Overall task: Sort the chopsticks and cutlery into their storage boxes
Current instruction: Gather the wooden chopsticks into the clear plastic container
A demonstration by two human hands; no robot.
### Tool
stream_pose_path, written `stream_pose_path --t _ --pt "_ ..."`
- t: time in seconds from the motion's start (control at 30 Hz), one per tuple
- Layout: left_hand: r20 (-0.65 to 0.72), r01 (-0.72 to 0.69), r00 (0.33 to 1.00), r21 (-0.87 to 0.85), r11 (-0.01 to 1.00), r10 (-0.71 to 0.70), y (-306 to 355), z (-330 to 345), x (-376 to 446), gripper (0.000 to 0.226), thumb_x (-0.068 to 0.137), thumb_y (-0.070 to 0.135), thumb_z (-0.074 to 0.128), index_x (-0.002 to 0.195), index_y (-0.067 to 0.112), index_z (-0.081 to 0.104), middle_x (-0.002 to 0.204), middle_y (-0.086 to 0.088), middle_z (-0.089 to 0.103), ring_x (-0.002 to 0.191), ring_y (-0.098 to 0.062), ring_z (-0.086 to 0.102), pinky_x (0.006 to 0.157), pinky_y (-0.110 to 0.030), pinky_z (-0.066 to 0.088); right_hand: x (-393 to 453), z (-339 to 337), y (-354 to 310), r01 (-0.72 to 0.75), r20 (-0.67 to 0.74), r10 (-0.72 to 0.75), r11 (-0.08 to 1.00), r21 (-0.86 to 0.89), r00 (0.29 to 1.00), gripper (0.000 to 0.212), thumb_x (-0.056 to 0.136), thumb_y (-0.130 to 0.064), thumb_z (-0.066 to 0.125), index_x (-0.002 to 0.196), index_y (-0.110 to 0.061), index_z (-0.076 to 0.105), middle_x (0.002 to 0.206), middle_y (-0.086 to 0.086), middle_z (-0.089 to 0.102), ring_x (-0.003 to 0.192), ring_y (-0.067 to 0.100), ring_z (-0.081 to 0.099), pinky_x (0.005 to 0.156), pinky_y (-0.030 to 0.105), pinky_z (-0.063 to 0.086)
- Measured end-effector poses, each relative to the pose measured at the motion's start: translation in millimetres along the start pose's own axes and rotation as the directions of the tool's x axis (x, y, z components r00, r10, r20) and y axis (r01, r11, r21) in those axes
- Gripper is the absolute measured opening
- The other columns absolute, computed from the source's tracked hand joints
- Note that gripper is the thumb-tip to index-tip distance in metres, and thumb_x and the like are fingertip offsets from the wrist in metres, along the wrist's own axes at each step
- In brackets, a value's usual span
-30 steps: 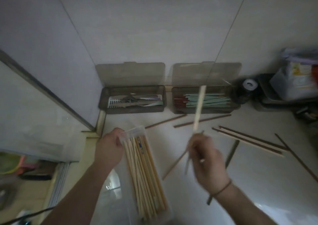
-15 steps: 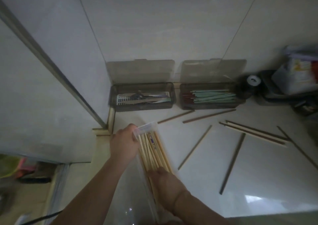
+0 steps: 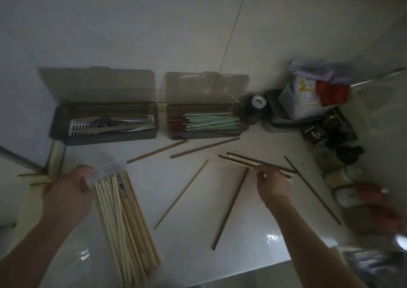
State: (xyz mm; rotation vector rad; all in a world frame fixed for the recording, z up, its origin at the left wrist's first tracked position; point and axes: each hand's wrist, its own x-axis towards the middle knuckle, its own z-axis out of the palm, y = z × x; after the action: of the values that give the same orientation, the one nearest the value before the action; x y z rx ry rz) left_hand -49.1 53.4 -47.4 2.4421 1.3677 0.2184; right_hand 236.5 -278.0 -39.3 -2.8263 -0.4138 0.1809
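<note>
My left hand [image 3: 68, 190] grips the open end of a clear plastic bag [image 3: 110, 168] filled with pale bamboo chopsticks [image 3: 125, 226] on the white counter. My right hand [image 3: 272, 184] reaches to a small group of loose chopsticks [image 3: 246, 161], its fingertips pinching a pale one. Several dark brown chopsticks [image 3: 230, 208] lie scattered across the counter. Against the wall stand two open smoky boxes: the left box [image 3: 103, 138] holds cutlery, the right box [image 3: 204, 135] holds green and red chopsticks [image 3: 209, 122].
Both box lids [image 3: 207, 87] lean back on the tiled wall. A dark jar [image 3: 255, 109], a tray and bagged items [image 3: 308, 98] crowd the back right corner. More clutter lines the right edge. The counter's front edge [image 3: 264, 265] runs near my arms.
My right hand left the bag, where it had put a pale chopstick, and moved right to the loose chopsticks. My left hand kept hold of the bag. The camera moved closer.
</note>
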Motion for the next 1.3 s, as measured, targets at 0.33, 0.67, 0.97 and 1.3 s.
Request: stream_pose_path --t 0.33,0.67,0.97,1.3 --pt "0.028 0.076 0.997 -0.203 0.976 -0.072 9.4 -3.2 -7.7 0.028 0.088 0.016 0.033 0.098 0.027 0.057 0.083 -0.005 0.056 0.077 -0.028 0.054 0.075 -0.044 0.048 53.6 19.9 31.1 0.174 0.028 -0.173 0.942 -0.285 0.984 0.015 0.092 -0.024 0.056 0.093 -0.026 0.071 0.091 0.003 0.059 0.083 0.024 0.050 0.066 0.029 0.035" --pt "-0.070 0.078 0.994 -0.023 0.997 -0.079 -27.4 25.6 5.0 0.036 0.086 0.032 0.023 0.093 0.031 0.058 0.085 -0.010 0.064 0.066 -0.035 0.059 0.065 -0.042 0.052 59.7 24.9 33.3 0.238 0.118 -0.216 0.943 -0.234 0.969 0.021 0.092 -0.017 0.051 0.106 -0.024 0.066 0.104 0.003 0.059 0.096 0.025 0.050 0.074 0.031 0.040" --pt "-0.018 0.051 0.998 -0.128 0.990 -0.053 11.0 0.1 -4.0 0.022 0.091 0.013 0.042 0.096 0.019 0.063 0.085 -0.019 0.066 0.072 -0.039 0.062 0.067 -0.042 0.049 59.6 14.8 28.6 0.212 0.197 -0.173 0.958 -0.196 0.965 0.016 0.089 -0.019 0.058 0.103 -0.023 0.065 0.097 0.002 0.063 0.092 0.022 0.048 0.076 0.031 0.041" --pt "0.094 -0.012 0.995 -0.204 0.979 0.032 -3.5 -1.4 3.0 0.018 0.094 0.011 0.044 0.093 0.018 0.060 0.083 -0.012 0.066 0.073 -0.030 0.062 0.066 -0.034 0.049 -75.9 -9.6 -140.5 0.432 -0.142 -0.460 0.620 0.655 0.876 0.023 0.087 -0.003 0.051 0.089 -0.026 0.050 0.068 -0.009 0.054 0.056 0.006 0.050 0.052 0.014 0.037"
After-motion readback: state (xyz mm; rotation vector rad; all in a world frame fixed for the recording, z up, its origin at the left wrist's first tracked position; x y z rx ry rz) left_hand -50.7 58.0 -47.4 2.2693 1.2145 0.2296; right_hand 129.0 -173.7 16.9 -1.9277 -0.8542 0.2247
